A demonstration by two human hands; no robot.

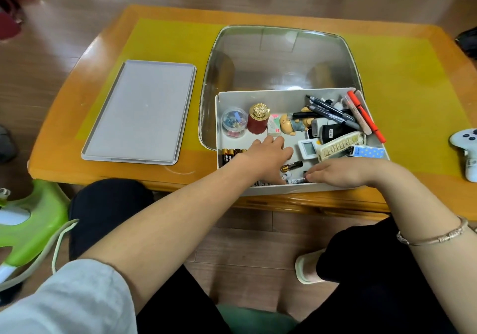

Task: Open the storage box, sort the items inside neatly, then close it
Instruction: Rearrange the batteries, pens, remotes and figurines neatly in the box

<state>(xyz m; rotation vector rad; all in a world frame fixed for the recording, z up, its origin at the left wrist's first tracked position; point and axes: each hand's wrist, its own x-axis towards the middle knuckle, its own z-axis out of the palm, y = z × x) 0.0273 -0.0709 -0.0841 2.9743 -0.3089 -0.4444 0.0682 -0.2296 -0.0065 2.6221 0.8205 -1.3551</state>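
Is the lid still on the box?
No, the lid lies flat on the table, left of the open box.

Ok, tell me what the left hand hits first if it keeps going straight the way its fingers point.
Probably the white eraser: the left hand points away from the person across the storage box, and the eraser lies just past its fingertips. Depth is unclear.

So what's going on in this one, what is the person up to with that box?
A person is sorting an open white storage box on the table; its grey lid lies off to the left. Both hands are inside the box: the left hand reaches over the bare middle near a loose battery, and the right hand pinches a small item at the front wall. Pens and remotes remain piled on the right side.
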